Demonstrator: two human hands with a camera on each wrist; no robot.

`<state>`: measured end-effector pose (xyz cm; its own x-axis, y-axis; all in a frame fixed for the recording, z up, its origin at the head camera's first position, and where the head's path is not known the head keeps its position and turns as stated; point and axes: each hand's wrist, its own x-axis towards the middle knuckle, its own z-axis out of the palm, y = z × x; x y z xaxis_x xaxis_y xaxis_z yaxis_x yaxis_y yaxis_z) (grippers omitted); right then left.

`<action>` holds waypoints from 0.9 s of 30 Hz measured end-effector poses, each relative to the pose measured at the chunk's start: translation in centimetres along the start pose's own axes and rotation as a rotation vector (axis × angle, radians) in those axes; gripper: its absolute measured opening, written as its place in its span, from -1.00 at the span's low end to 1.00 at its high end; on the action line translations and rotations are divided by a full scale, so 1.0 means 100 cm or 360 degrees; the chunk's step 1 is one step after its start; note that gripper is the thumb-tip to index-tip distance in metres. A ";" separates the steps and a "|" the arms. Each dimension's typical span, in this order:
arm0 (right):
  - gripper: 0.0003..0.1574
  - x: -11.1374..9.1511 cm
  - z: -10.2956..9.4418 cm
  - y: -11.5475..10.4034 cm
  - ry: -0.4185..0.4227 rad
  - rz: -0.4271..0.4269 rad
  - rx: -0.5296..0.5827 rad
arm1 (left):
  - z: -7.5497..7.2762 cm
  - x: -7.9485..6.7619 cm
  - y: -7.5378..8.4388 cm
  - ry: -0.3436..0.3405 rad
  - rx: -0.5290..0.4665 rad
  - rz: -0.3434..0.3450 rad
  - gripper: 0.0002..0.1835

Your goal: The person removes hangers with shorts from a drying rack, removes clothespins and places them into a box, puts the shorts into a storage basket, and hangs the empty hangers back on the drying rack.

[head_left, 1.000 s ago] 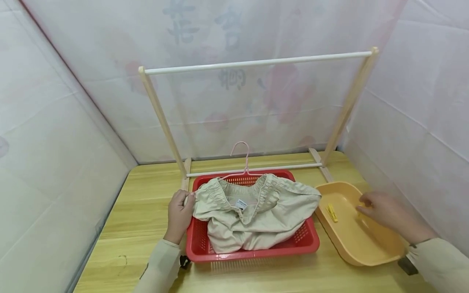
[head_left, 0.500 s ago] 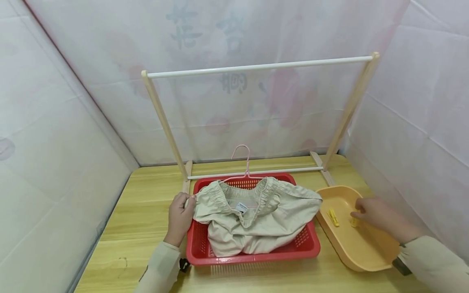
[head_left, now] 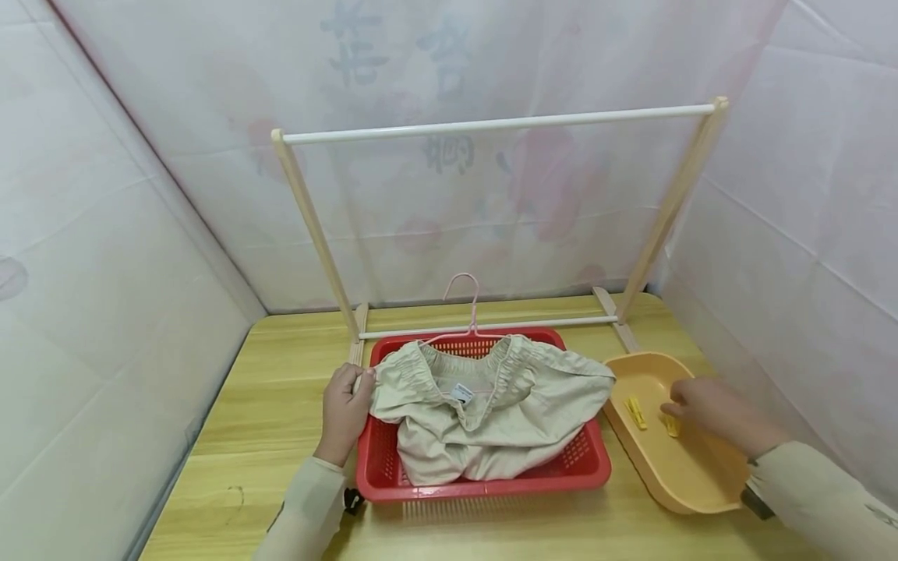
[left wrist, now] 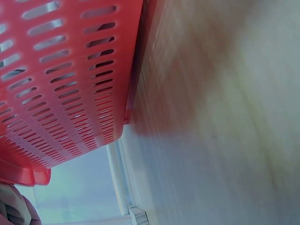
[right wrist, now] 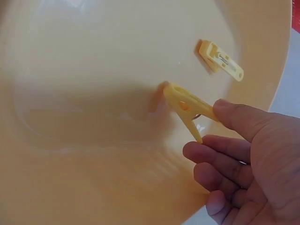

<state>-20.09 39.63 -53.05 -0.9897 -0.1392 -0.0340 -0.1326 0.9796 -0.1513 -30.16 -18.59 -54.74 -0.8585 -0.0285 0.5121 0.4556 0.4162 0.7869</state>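
Beige elastic-waist pants (head_left: 484, 421) lie spread over a red perforated basket (head_left: 484, 490), with a white label inside the waistband. A pink hanger (head_left: 474, 308) sits in the waist, its hook standing up above the basket. My left hand (head_left: 344, 417) pinches the left end of the waistband. In the left wrist view, a bit of fabric (left wrist: 14, 206) shows at the lower left corner. Over an orange tray (head_left: 701, 491), my right hand (head_left: 722, 413) pinches a yellow clothespin (right wrist: 187, 108) between thumb and fingers. Another yellow clothespin (right wrist: 222, 61) lies in the tray.
Behind the basket stands a wooden rack with a white top rail (head_left: 498, 125) and a lower rail (head_left: 547, 322). Pale fabric walls (head_left: 793, 195) enclose the wooden table (head_left: 281, 389) at the back and both sides.
My right hand has moved left and a little lower within the tray, with the clothespin between its fingers. The left hand and the pants have stayed put.
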 end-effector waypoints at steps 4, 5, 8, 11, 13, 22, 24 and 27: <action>-0.63 -0.001 -0.001 0.000 -0.0017 -0.0003 0.0003 | 0.001 0.000 0.000 0.0000 -0.0010 -0.0017 -0.74; -0.62 -0.001 -0.001 0.000 -0.0016 -0.0005 0.0003 | 0.001 0.000 -0.001 -0.0001 -0.0012 -0.0021 -0.74; -0.67 0.000 0.001 0.001 -0.0005 -0.0022 0.0001 | 0.001 0.002 -0.002 0.0004 0.0002 -0.0011 -0.74; -0.71 0.003 0.003 0.000 -0.0027 -0.0020 0.0015 | 0.000 0.005 -0.003 0.0011 0.0005 -0.0005 -0.74; -0.71 0.004 0.006 -0.001 -0.0034 -0.0031 0.0003 | -0.002 0.006 -0.003 0.0012 0.0002 -0.0010 -0.74; -0.77 0.001 0.000 -0.006 0.0161 -0.0104 -0.0081 | -0.001 0.003 -0.001 -0.0006 -0.0018 -0.0011 -0.75; -0.82 0.004 -0.010 -0.016 0.0306 -0.0137 -0.0078 | -0.001 0.003 0.000 0.0005 -0.0026 -0.0014 -0.75; -0.85 0.010 -0.025 -0.047 0.0636 -0.0152 0.0043 | 0.000 0.001 -0.001 -0.0004 -0.0025 -0.0026 -0.75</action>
<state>-20.58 35.25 -49.92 -0.9168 -0.1569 0.3673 -0.2290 0.9600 -0.1613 -30.26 -18.64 -54.75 -0.8665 -0.0332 0.4981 0.4449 0.4014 0.8006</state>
